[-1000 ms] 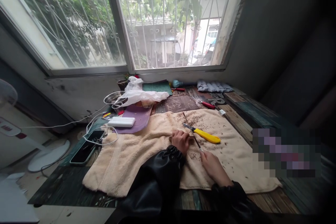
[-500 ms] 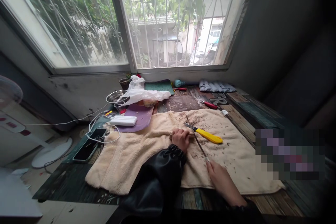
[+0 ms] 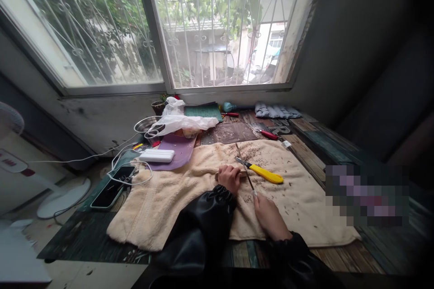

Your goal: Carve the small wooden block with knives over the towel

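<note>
Left of towel (image 3: 312, 214): phone (image 3: 110, 192), dark screen up. At towel's far-left edge: white power bank (image 3: 157, 156), overlapping purple sheet (image 3: 183, 151). Mid-towel: left hand (image 3: 229, 178), fingers curled tight around small wooden piece (image 3: 243, 174), right end jutting out. Thin dark rod (image 3: 250, 179) crosses that end; contact cannot be told. Right of towel's middle: yellow cutter (image 3: 267, 174), amid brown shavings. Near part of towel: right hand (image 3: 271, 216), pinching rod's pale near end.
</note>
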The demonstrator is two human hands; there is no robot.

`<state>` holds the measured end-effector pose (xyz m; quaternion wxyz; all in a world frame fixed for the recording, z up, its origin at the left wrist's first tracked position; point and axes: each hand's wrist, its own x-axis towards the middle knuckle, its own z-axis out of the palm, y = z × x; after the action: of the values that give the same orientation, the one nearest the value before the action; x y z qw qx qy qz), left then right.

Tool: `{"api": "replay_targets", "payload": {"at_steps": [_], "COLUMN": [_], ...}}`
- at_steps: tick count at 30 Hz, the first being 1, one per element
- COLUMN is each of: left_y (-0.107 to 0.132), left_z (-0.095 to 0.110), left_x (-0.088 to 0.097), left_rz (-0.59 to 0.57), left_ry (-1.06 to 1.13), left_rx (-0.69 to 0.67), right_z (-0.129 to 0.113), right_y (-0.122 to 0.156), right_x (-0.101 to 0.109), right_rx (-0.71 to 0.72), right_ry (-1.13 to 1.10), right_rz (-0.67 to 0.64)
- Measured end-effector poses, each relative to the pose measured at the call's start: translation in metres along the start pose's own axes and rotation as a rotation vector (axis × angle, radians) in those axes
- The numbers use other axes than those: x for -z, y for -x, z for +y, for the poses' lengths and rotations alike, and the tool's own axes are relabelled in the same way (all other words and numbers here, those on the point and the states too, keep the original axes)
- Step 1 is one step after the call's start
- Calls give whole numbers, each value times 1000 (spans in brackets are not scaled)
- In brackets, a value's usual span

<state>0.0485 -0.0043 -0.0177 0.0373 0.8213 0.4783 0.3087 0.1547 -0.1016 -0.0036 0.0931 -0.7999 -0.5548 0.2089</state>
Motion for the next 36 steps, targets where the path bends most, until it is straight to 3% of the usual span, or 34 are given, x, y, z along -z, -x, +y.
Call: {"api": "replay_targets", "payload": {"at_steps": [11, 18, 25, 36], "left_y": [0, -1, 6, 2], "left_z": [0, 1, 5, 1], "left_x": [-6, -4, -7, -6], "left_rz": [15, 23, 3, -5], "left_ry": [-11, -12, 46, 55], "left_rx": [-1, 30, -40, -33], "right_z": [-7, -5, -8, 7], "right_y": [0, -14, -22, 12], "right_x": [3, 2, 3, -5], "right_rx": [-98, -31, -17, -12], "right_ry": [47, 0, -12, 0], "right_rz": [-5, 0, 60, 39]}}
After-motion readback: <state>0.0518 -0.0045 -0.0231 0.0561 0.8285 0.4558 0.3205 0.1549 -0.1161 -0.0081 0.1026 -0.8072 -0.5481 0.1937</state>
